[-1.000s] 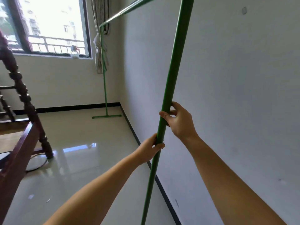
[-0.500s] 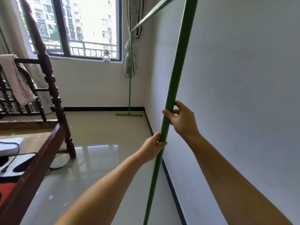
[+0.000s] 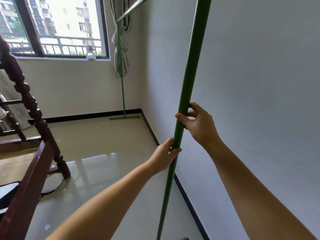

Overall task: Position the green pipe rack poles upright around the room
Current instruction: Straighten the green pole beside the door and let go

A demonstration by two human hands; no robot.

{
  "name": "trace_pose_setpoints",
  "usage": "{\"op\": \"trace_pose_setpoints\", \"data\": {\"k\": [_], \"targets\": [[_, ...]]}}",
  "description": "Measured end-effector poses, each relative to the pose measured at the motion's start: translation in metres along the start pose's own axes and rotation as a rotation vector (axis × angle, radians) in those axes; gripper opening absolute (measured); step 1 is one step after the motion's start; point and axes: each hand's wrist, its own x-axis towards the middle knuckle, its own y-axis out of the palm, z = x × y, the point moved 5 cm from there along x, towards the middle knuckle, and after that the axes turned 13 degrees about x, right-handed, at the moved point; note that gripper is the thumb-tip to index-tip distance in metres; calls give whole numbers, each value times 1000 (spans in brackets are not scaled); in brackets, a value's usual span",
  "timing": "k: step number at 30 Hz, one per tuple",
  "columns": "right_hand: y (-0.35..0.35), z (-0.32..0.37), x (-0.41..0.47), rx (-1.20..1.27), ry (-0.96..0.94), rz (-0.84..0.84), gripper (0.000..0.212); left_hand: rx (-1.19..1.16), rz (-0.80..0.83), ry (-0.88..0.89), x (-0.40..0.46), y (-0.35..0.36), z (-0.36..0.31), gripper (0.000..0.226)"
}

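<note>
A green rack pole (image 3: 190, 70) stands nearly upright in front of me, close to the white wall, leaning slightly right at the top. My left hand (image 3: 164, 155) grips it lower down. My right hand (image 3: 199, 123) holds it just above, thumb across the front and fingers loosely curled behind. A green crossbar (image 3: 131, 10) runs from above the near pole to a second green pole (image 3: 122, 80) standing upright in the far corner on a flat green foot (image 3: 124, 117). The near pole's foot shows only as a green bit (image 3: 183, 238) at the bottom edge.
A dark carved wooden bed frame (image 3: 31, 153) fills the left side. A window (image 3: 57, 26) with a small bottle (image 3: 90, 52) on its sill is at the back, with a tied curtain (image 3: 121, 44) beside the far pole. Glossy tiled floor (image 3: 97, 144) lies between bed and wall.
The view has swung slightly, shifting the window and bed frame in frame. Both hands stay on the near pole, and my right fingers have loosened a little.
</note>
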Motion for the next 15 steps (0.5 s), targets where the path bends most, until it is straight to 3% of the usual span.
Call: {"op": "trace_pose_setpoints", "data": {"k": [4,9,15], "targets": [[-2,2,-13,72,5,36,52,37,45,7,-7,-4,-6,37],[-3,-18,-82,186,-18,63,67,-38,-137,83,-66,-44,1,47],[37,-89,-216,288,194,380,66,-62,-220,-185,-231,-43,70,46]]}}
